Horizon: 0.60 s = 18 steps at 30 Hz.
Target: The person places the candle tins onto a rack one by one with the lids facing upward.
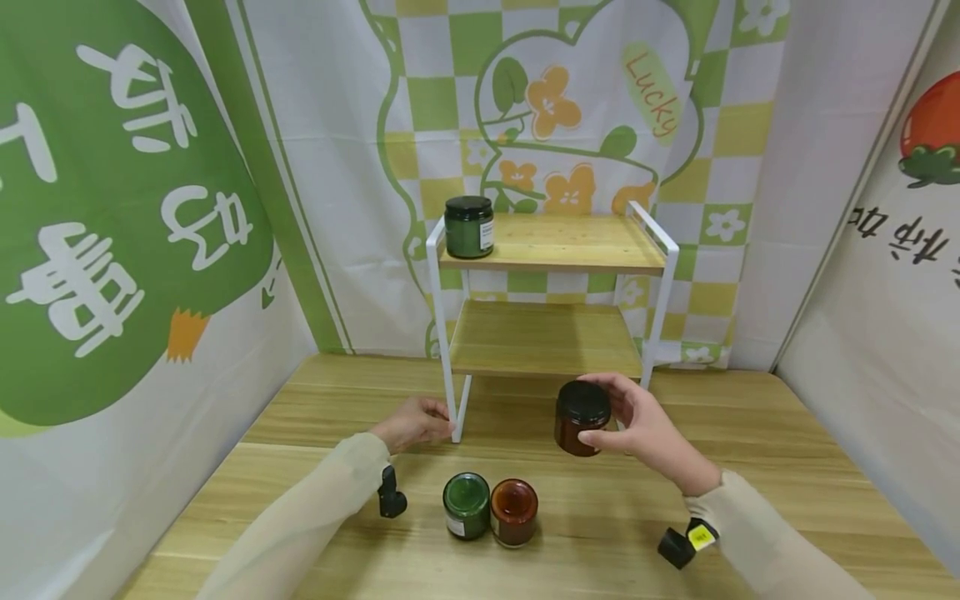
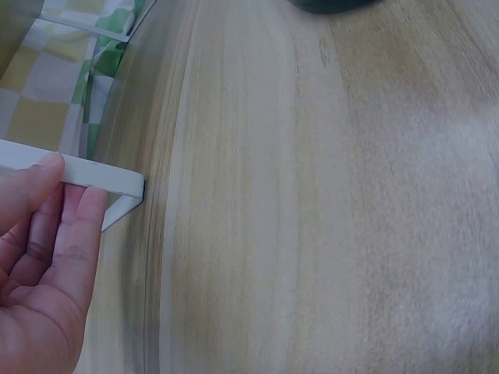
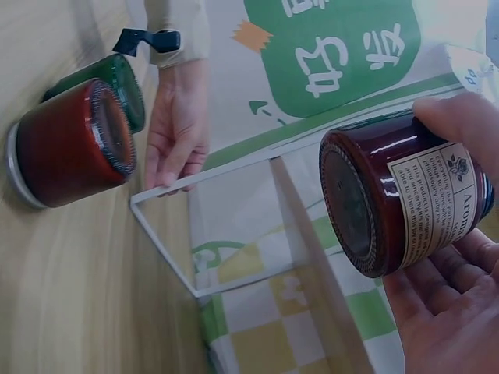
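In my right hand (image 1: 641, 425) is a dark red-brown glass jar (image 1: 579, 429), gripped between thumb and fingers. Its black lid faces up, and the right wrist view shows its round base and a printed cream label (image 3: 435, 204). The jar hangs above the table, before the lower right of a two-tier shelf (image 1: 547, 337). My left hand (image 1: 415, 423) pinches the shelf's white metal leg (image 2: 109, 176) near its bottom front left corner. Between my arms, a green jar (image 1: 467, 506) and a red-brown jar (image 1: 514, 512) stand side by side on the table, glass bases upward.
A green jar with a black lid (image 1: 469, 227) sits at the left end of the shelf's wooden top board (image 1: 562, 237). Beneath it is a second wooden board (image 1: 543, 333). Printed cloth (image 1: 442, 50) hangs behind and at both sides of the wooden table (image 1: 277, 467).
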Each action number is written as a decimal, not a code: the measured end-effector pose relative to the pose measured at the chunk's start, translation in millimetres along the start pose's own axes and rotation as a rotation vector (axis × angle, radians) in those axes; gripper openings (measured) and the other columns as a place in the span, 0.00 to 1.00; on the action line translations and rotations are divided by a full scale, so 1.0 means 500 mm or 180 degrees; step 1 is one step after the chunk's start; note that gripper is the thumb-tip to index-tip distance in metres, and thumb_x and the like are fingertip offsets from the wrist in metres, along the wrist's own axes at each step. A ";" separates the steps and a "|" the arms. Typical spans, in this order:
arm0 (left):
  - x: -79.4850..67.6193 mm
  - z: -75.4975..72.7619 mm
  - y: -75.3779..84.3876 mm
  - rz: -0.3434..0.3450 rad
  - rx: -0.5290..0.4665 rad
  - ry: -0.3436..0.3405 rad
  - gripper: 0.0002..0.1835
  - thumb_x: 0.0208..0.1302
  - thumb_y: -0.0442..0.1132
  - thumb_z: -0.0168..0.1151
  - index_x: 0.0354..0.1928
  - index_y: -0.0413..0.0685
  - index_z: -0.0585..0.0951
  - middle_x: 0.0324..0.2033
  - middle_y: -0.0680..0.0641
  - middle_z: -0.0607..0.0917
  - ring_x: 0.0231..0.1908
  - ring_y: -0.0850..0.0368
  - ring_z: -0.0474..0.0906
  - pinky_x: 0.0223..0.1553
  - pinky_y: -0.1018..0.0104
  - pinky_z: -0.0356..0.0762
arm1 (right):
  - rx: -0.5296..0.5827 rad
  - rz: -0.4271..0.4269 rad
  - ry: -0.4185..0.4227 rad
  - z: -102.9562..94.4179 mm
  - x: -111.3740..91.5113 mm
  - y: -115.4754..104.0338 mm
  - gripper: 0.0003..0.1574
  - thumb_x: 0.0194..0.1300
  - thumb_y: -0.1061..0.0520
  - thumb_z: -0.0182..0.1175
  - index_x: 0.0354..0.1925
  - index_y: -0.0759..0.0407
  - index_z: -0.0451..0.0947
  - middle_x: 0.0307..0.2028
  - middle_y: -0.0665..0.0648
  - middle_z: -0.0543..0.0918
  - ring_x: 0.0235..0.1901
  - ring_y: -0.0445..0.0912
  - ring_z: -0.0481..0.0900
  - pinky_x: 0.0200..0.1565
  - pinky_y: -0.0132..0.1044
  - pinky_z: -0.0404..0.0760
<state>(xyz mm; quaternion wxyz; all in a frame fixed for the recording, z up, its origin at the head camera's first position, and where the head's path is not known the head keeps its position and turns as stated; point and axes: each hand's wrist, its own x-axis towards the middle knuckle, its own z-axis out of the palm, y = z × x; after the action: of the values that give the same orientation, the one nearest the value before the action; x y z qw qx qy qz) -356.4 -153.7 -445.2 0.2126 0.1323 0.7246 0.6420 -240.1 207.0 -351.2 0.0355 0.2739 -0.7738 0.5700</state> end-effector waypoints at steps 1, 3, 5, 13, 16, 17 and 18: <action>0.000 0.000 0.000 0.0001 0.0005 0.0000 0.04 0.64 0.24 0.57 0.40 0.34 0.74 0.32 0.48 0.79 0.36 0.58 0.81 0.48 0.64 0.82 | -0.0005 0.0001 0.0011 -0.001 0.002 -0.003 0.40 0.54 0.65 0.71 0.62 0.66 0.65 0.57 0.64 0.72 0.51 0.37 0.77 0.53 0.25 0.77; 0.001 0.000 0.000 0.0007 0.0019 -0.0001 0.04 0.64 0.24 0.57 0.40 0.33 0.74 0.32 0.48 0.79 0.36 0.58 0.81 0.48 0.63 0.82 | -0.0008 -0.0004 0.0033 -0.003 0.007 -0.007 0.41 0.53 0.65 0.72 0.62 0.66 0.65 0.57 0.64 0.73 0.51 0.37 0.77 0.53 0.25 0.77; 0.000 -0.001 -0.001 0.0000 0.0025 0.0004 0.04 0.64 0.24 0.57 0.40 0.33 0.74 0.32 0.48 0.79 0.36 0.58 0.81 0.49 0.62 0.82 | -0.0001 -0.0029 0.0040 -0.005 0.012 -0.013 0.40 0.53 0.66 0.71 0.62 0.67 0.65 0.57 0.64 0.73 0.51 0.37 0.78 0.53 0.25 0.77; 0.005 -0.004 -0.005 -0.0024 0.0012 0.0015 0.05 0.64 0.26 0.59 0.40 0.33 0.74 0.32 0.47 0.79 0.36 0.58 0.81 0.49 0.62 0.82 | 0.0027 -0.0013 0.0075 -0.018 0.042 -0.050 0.40 0.55 0.66 0.70 0.63 0.66 0.65 0.57 0.58 0.73 0.51 0.38 0.78 0.51 0.26 0.78; 0.006 -0.004 -0.006 -0.0020 0.0037 0.0026 0.05 0.64 0.26 0.59 0.40 0.33 0.74 0.32 0.47 0.79 0.35 0.59 0.81 0.49 0.62 0.82 | 0.0044 0.0029 0.0122 -0.026 0.058 -0.070 0.40 0.55 0.66 0.70 0.63 0.64 0.64 0.56 0.55 0.74 0.50 0.40 0.78 0.49 0.28 0.80; 0.006 -0.004 -0.006 -0.0019 0.0050 0.0029 0.06 0.64 0.26 0.59 0.40 0.33 0.74 0.32 0.48 0.79 0.35 0.59 0.81 0.49 0.62 0.82 | 0.0060 0.0045 0.0138 -0.029 0.063 -0.077 0.40 0.56 0.66 0.70 0.63 0.63 0.64 0.56 0.53 0.74 0.50 0.40 0.78 0.49 0.29 0.80; 0.006 -0.004 -0.006 -0.0018 0.0057 0.0031 0.06 0.64 0.26 0.59 0.41 0.33 0.74 0.32 0.48 0.79 0.35 0.59 0.81 0.49 0.62 0.82 | 0.0066 0.0056 0.0153 -0.033 0.069 -0.083 0.40 0.56 0.65 0.70 0.63 0.62 0.64 0.56 0.52 0.75 0.50 0.40 0.78 0.49 0.29 0.80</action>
<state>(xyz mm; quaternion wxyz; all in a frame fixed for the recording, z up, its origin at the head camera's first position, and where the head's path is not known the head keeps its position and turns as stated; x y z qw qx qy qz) -359.7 -154.8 -448.2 0.2097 0.1291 0.7318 0.6355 -254.1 200.3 -297.2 0.0463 0.2537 -0.7691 0.5848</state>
